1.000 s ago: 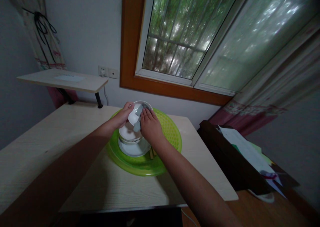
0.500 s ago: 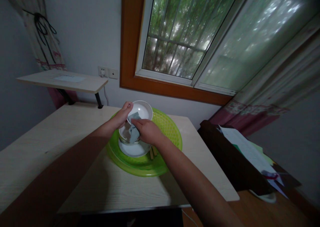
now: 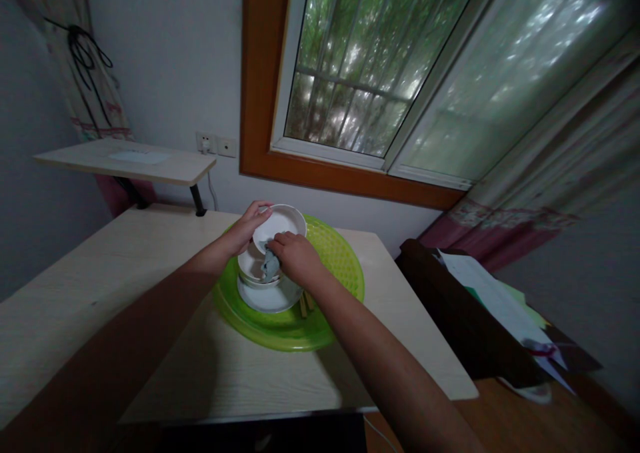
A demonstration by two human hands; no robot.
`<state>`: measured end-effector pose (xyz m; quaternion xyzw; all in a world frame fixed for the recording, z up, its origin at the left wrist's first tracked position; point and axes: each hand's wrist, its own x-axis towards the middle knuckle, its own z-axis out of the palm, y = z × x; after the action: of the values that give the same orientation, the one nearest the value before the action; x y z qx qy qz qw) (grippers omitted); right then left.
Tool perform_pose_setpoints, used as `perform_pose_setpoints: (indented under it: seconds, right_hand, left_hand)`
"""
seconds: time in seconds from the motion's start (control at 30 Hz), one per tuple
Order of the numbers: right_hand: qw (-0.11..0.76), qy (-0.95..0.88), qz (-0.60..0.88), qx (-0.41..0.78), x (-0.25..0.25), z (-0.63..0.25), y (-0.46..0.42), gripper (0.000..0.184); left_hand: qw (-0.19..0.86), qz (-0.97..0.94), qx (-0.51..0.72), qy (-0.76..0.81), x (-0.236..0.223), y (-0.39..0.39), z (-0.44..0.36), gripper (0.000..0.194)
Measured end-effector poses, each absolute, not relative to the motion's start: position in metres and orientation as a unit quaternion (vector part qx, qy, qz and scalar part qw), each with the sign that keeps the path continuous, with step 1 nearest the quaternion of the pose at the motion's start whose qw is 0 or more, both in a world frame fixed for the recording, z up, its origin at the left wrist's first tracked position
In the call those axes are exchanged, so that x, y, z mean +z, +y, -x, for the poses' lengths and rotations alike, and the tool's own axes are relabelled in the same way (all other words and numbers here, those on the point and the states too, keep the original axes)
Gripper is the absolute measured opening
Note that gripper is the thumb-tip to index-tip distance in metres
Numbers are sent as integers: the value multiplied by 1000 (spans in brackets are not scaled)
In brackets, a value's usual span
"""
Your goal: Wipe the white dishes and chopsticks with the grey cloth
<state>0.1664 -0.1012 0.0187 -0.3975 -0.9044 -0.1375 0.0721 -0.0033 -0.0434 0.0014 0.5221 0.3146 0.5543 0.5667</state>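
My left hand (image 3: 249, 228) grips a white bowl (image 3: 281, 220) by its left rim, tilted so the inside faces me. A grey-blue cloth (image 3: 271, 265) is bunched in my right hand (image 3: 295, 256), which is closed on it at the near rim of the bowl; the cloth's loose end hangs down. Below the held bowl, other white bowls (image 3: 249, 264) are stacked on a white plate (image 3: 270, 300). All of these stand on or above a round green tray (image 3: 287, 341) with a perforated pattern. Beside the plate lie some light wooden sticks (image 3: 303, 304), partly behind my right wrist.
The tray sits on a pale wooden table (image 3: 260, 386). A raised shelf (image 3: 175, 163) with a paper on it stands at the back left. A dark brown piece of furniture (image 3: 435, 306) holding papers (image 3: 490, 290) is to the right, below the window (image 3: 360, 73).
My right hand has shifted slightly up and bunched the cloth more tightly. The left hand's fingers have moved over the rim, and the bowl has tilted a little.
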Motion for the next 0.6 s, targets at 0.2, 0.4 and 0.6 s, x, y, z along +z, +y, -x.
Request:
perform_pose_setpoints:
  seconds: [0.2,0.4,0.6]
  right_hand:
    - [59,-906,366,-206,22,-175,-103,15]
    - [79,-897,373,-223,24,-177,-104,15]
    - [92,-880,411,-220,18,-176,-102,15]
  left_hand:
    - [605,-510,532,301,3,-40,11,44]
    - [582,-494,552,335,7,-43,11,43]
    - [571,-536,541,305,-2,-38,8,53]
